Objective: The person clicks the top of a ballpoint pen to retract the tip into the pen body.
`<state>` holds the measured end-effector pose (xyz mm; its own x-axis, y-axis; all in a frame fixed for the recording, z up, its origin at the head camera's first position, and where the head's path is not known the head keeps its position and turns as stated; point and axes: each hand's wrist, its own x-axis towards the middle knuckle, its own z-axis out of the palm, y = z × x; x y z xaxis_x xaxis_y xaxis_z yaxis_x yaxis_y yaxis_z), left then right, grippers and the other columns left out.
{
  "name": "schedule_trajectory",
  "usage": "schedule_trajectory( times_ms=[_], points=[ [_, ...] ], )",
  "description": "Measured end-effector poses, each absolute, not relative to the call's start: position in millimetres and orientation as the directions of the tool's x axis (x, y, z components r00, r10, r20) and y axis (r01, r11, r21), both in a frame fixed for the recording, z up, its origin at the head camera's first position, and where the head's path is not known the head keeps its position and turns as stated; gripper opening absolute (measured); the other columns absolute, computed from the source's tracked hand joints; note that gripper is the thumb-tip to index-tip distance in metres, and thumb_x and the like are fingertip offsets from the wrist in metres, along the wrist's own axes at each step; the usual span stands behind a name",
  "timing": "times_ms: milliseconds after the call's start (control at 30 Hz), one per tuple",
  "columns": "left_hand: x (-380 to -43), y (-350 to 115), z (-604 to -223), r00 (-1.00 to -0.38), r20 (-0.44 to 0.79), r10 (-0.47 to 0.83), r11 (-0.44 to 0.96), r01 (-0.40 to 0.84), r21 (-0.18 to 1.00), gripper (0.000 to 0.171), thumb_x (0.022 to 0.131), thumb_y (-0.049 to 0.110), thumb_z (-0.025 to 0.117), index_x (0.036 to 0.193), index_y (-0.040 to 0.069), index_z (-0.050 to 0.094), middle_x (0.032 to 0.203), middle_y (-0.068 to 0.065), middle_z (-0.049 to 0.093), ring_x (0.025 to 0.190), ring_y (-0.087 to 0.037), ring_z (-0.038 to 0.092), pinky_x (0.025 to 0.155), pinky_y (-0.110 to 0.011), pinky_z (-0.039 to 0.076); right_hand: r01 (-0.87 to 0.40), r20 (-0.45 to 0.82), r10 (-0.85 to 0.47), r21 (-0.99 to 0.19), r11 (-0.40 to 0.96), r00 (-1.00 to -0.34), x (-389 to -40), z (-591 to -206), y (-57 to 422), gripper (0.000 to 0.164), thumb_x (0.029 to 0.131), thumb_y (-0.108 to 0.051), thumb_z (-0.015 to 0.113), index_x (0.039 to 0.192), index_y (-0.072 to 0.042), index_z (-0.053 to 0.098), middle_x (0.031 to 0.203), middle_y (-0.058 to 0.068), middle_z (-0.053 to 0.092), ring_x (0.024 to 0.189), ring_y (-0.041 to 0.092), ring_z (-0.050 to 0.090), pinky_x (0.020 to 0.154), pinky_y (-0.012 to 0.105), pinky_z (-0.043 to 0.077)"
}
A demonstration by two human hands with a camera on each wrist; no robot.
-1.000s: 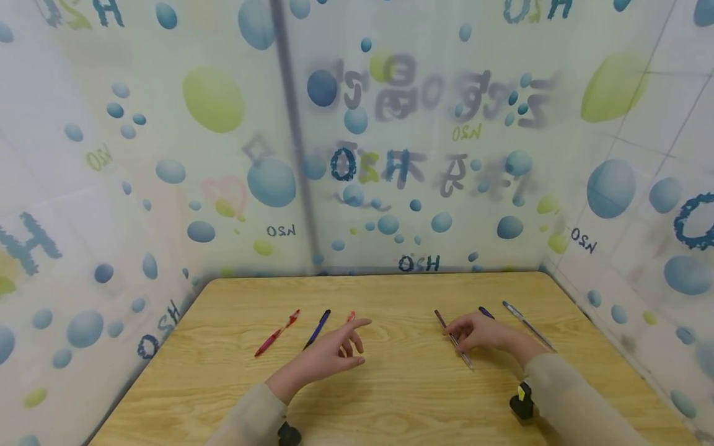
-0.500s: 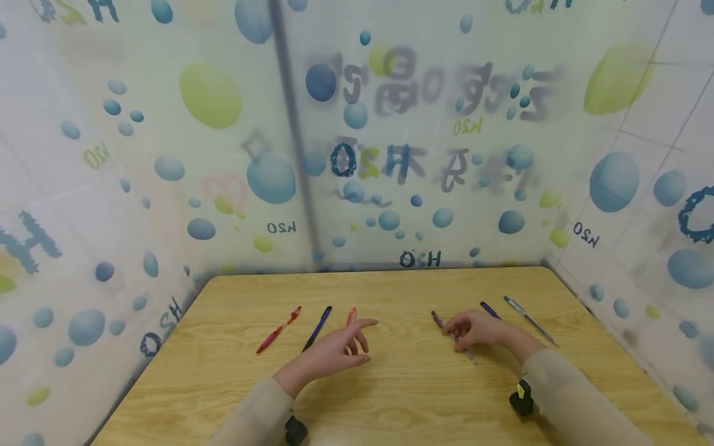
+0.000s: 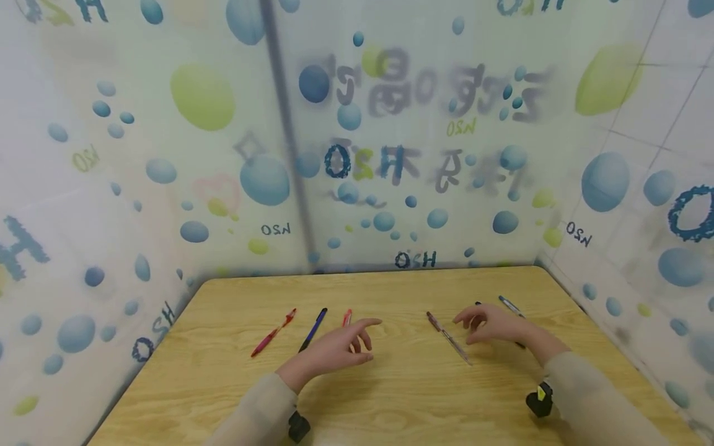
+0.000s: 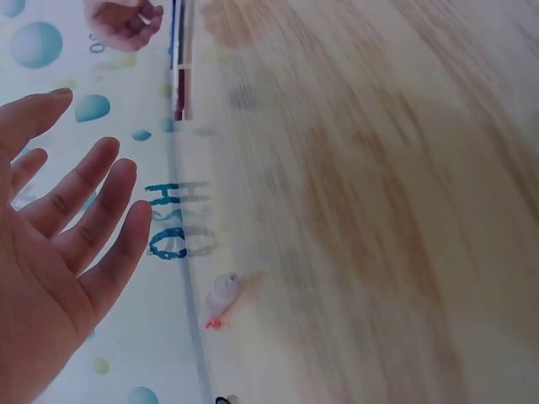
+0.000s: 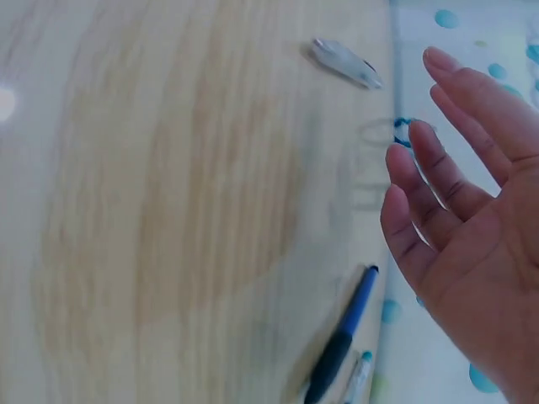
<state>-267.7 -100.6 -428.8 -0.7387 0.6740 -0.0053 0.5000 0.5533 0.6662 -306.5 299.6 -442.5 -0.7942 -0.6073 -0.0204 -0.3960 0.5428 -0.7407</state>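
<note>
In the head view, my right hand (image 3: 493,325) hovers just right of a maroon pen (image 3: 449,337), fingers loosely bent and nothing between them. That pen lies slanted on the table, its lower half clear. Part of a dark blue pen (image 3: 521,345) shows from behind the right hand. My left hand (image 3: 334,350) is held over the table with its fingers spread and relaxed, holding nothing. It covers most of a light red pen (image 3: 347,317) and the lower end of a blue pen (image 3: 313,329). The left wrist view shows the spread left fingers (image 4: 105,202) from the palm side.
A red pen (image 3: 273,333) lies farthest left on the wooden table (image 3: 390,396). At the far right lies a pen with a light blue end (image 3: 510,305), partly behind the right hand. A curtain (image 3: 368,186) printed with bubbles hangs along the table's back edge.
The right hand has let go of the maroon pen and shifted right, away from it. The maroon pen now lies fully visible on the table. The left hand stays nearly still.
</note>
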Motion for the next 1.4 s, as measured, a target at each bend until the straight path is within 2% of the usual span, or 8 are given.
schedule_trajectory(
  times_ms=[267,400,633,733,933,1167,1333,1400],
  points=[
    [-271.1,-88.1,-429.7,-0.711,0.003,0.703,0.527,0.523,0.669,0.053,0.097,0.025,0.063,0.146,0.020,0.044,0.107,0.000,0.062,0.085,-0.004,0.059,0.076,-0.027,0.051,-0.408,0.004,-0.635,-0.770,0.491,-0.772,-307.4,-431.0,322.4,0.048,0.090,-0.009,0.070,0.130,0.010,0.054,0.116,0.025,0.058,0.093,0.023,0.060,0.076,0.031,0.051],
    [-274.2,-82.2,-431.1,-0.705,0.009,0.709,0.527,0.538,0.658,0.048,0.097,0.024,0.063,0.143,0.017,0.049,0.110,-0.002,0.062,0.086,-0.004,0.059,0.077,-0.026,0.051,-0.389,-0.002,-0.599,-0.758,0.523,-0.801,-308.1,-430.9,334.0,0.049,0.088,-0.010,0.073,0.130,0.008,0.056,0.118,0.025,0.058,0.096,0.029,0.059,0.078,0.029,0.051],
    [-278.7,-73.7,-431.3,-0.719,0.026,0.694,0.552,0.555,0.623,0.048,0.096,0.029,0.065,0.141,0.021,0.051,0.111,0.000,0.062,0.088,-0.003,0.058,0.076,-0.026,0.050,-0.377,-0.013,-0.550,-0.715,0.589,-0.835,-305.8,-426.8,346.8,0.047,0.087,-0.013,0.075,0.126,0.007,0.058,0.122,0.027,0.056,0.107,0.042,0.054,0.079,0.033,0.051],
    [-279.7,-68.1,-430.1,-0.716,0.040,0.697,0.554,0.573,0.604,0.049,0.095,0.029,0.067,0.140,0.021,0.052,0.109,0.001,0.063,0.086,-0.002,0.059,0.075,-0.025,0.050,-0.385,-0.003,-0.554,-0.717,0.581,-0.832,-308.3,-428.0,352.2,0.044,0.087,-0.012,0.074,0.124,0.007,0.059,0.122,0.026,0.057,0.108,0.043,0.055,0.080,0.033,0.051],
    [-277.5,-54.3,-427.8,-0.707,0.044,0.706,0.552,0.588,0.591,0.050,0.093,0.028,0.069,0.140,0.022,0.052,0.106,0.007,0.062,0.085,-0.001,0.059,0.073,-0.023,0.050,-0.331,-0.031,-0.510,-0.727,0.602,-0.859,-310.9,-433.7,360.9,0.045,0.086,-0.014,0.075,0.124,0.005,0.061,0.126,0.026,0.056,0.111,0.044,0.054,0.085,0.046,0.049],
    [-277.5,-40.4,-427.5,-0.695,0.058,0.717,0.498,0.569,0.654,0.053,0.093,0.026,0.069,0.142,0.018,0.050,0.108,0.002,0.063,0.085,-0.002,0.059,0.077,-0.024,0.050,-0.249,-0.104,-0.489,-0.759,0.602,-0.866,-314.0,-442.7,366.6,0.045,0.087,-0.014,0.073,0.125,0.005,0.060,0.130,0.028,0.053,0.114,0.046,0.052,0.085,0.045,0.050],
    [-278.9,-33.8,-431.5,-0.685,0.055,0.727,0.471,0.555,0.685,0.052,0.094,0.026,0.068,0.142,0.017,0.050,0.106,0.007,0.062,0.087,-0.002,0.059,0.076,-0.025,0.050,-0.243,-0.115,-0.501,-0.769,0.592,-0.858,-319.4,-450.2,369.8,0.043,0.088,-0.014,0.073,0.125,0.004,0.060,0.134,0.029,0.048,0.119,0.051,0.047,0.090,0.049,0.048],
    [-278.9,-32.8,-433.7,-0.687,0.050,0.725,0.472,0.549,0.690,0.052,0.094,0.027,0.068,0.142,0.019,0.050,0.105,0.008,0.062,0.087,-0.002,0.059,0.075,-0.025,0.050,-0.247,-0.115,-0.512,-0.773,0.584,-0.851,-322.5,-453.6,371.0,0.043,0.087,-0.014,0.073,0.124,0.004,0.061,0.134,0.029,0.048,0.119,0.049,0.047,0.091,0.045,0.047]
  ],
)
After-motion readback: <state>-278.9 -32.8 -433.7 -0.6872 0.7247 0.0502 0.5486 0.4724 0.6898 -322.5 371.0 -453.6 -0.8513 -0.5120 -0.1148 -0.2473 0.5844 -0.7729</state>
